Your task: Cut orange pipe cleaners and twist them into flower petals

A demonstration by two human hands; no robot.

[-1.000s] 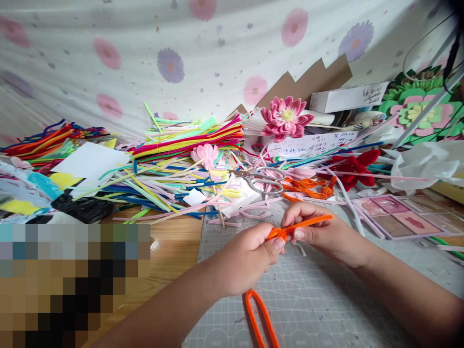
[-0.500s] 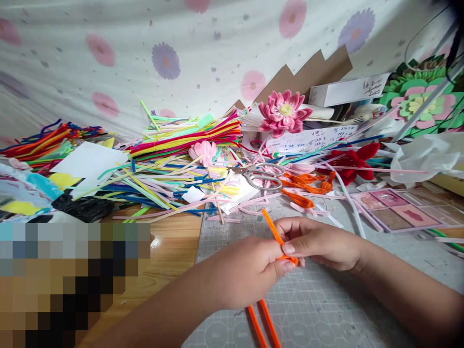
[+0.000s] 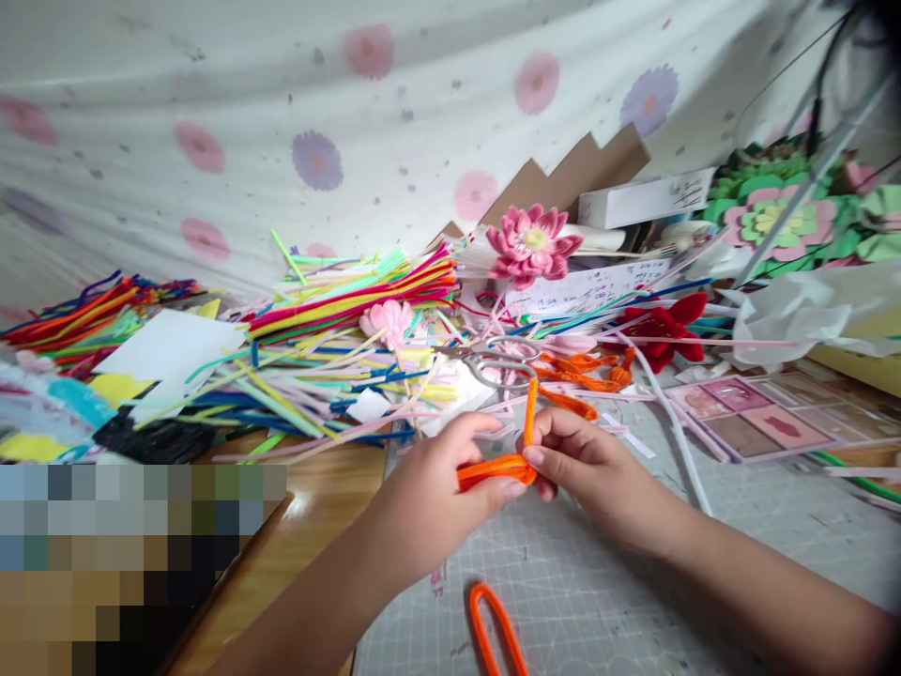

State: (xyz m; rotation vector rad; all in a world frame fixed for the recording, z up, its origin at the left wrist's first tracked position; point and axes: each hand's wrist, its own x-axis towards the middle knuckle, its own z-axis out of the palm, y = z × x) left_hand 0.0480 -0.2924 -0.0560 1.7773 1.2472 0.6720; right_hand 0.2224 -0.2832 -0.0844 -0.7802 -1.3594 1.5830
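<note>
Left hand pinching a folded orange pipe cleaner between thumb and fingers. Right hand gripping the same piece at its far end, thumb against fingertips; one loose end stands nearly upright above that grip. Piece held up over the cutting mat, between the two hands.

Progress, my judgement: partly worked. The strand is already doubled into a narrow bundle; its loose end is not yet tucked in. Nearer the body than the hands, a plain orange loop lies on the mat, apparently unworked, lower part out of frame. Just beyond the hands, several orange shaped pieces look finished, beside the scissors. How many remain, cannot tell.

Containers: right of the right hand, a palette with square pans, pinks and a brown, one pink pan marked with a darker patch. Beyond the hands, to the right, a white box, contents hidden. Far left of the left hand, a black plastic bag, crumpled, contents unclear.
</note>
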